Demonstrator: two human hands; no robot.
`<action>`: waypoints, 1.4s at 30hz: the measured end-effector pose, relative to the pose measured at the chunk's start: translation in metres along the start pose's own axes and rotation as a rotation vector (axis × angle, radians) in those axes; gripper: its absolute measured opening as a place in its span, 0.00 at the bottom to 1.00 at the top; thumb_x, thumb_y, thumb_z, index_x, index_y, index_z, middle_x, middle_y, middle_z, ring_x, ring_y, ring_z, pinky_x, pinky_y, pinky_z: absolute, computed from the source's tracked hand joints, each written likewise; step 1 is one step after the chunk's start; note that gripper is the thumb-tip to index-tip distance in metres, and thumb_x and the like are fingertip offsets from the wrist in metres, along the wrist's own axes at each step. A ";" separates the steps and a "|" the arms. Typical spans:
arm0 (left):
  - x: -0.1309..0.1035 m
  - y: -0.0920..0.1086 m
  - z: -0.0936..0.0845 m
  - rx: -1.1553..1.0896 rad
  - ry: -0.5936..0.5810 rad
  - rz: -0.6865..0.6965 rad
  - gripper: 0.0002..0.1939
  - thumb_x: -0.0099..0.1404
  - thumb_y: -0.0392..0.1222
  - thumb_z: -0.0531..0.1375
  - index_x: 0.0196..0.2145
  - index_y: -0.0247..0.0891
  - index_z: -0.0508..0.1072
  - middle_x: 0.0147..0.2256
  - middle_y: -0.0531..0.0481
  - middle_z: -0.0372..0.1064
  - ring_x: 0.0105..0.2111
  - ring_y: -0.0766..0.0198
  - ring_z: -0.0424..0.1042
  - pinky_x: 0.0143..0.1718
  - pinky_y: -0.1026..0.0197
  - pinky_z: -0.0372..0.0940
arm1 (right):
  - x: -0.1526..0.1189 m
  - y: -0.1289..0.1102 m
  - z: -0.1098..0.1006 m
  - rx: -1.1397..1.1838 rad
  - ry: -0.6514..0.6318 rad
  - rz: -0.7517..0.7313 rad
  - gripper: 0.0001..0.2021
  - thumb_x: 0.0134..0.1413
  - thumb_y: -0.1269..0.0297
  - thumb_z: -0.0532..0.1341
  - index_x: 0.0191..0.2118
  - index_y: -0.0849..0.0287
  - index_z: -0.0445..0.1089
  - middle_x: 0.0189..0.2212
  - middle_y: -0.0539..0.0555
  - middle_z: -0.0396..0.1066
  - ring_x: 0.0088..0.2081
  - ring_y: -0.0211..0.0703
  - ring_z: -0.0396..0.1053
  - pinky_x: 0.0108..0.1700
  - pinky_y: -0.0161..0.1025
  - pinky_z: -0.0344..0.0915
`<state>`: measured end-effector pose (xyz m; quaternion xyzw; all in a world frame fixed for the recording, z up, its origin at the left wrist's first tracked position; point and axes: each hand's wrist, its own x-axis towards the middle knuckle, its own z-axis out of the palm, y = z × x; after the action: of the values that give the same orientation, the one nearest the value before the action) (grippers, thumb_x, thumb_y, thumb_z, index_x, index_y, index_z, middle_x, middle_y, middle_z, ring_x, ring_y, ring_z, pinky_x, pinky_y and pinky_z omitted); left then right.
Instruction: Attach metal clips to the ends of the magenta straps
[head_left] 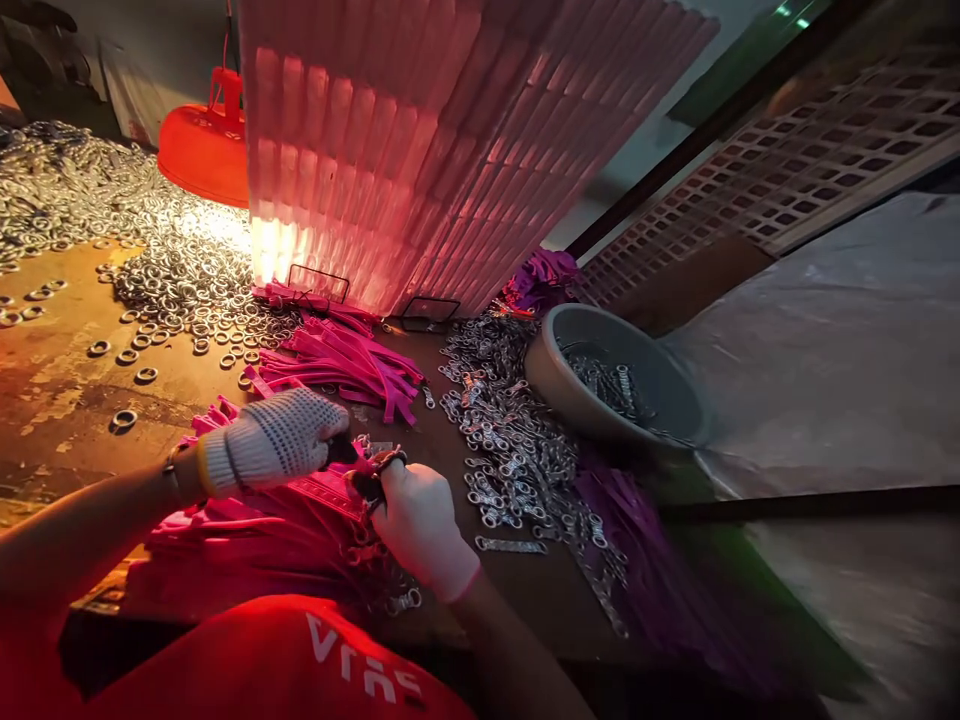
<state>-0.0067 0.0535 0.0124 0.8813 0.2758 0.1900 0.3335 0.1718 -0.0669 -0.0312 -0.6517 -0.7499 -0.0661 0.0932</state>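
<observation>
Pink straps lie heaped low, left of centre in the frame, under the left hand and beside the right hand. Both gloved hands have fingers bent close together; from here I cannot tell what either grips. Silver links spread right of centre against a grey basin; metal rings cover the upper left near a red lamp.

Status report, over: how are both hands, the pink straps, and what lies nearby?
Left hand and right hand gloved, close together at pink straps. Exact grip unclear. Metal links heaped right of hands, beside grey basin.
</observation>
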 end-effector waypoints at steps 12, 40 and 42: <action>0.027 -0.023 0.042 -1.530 -0.156 -0.777 0.22 0.65 0.54 0.58 0.39 0.29 0.74 0.26 0.48 0.69 0.13 0.76 0.51 0.11 0.71 0.45 | -0.026 0.186 0.055 -0.205 -0.353 0.382 0.11 0.48 0.81 0.58 0.33 0.64 0.75 0.36 0.64 0.74 0.41 0.51 0.69 0.39 0.41 0.58; -0.022 0.014 0.059 -1.053 0.024 -0.425 0.09 0.59 0.44 0.60 0.29 0.36 0.65 0.16 0.58 0.61 0.12 0.74 0.55 0.13 0.71 0.50 | -0.004 -0.008 0.002 0.836 0.141 0.244 0.19 0.49 0.74 0.54 0.47 0.57 0.72 0.39 0.55 0.76 0.40 0.46 0.70 0.43 0.40 0.65; -0.023 0.013 0.060 -0.993 0.016 -0.338 0.05 0.56 0.39 0.59 0.29 0.36 0.65 0.19 0.57 0.63 0.15 0.74 0.57 0.15 0.71 0.51 | -0.007 -0.008 0.003 0.825 0.162 0.241 0.19 0.47 0.75 0.54 0.45 0.57 0.73 0.37 0.54 0.76 0.38 0.45 0.70 0.42 0.39 0.64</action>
<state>0.0111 0.0022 -0.0248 0.5585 0.2935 0.2481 0.7351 0.1651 -0.0743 -0.0360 -0.6354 -0.6225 0.1992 0.4112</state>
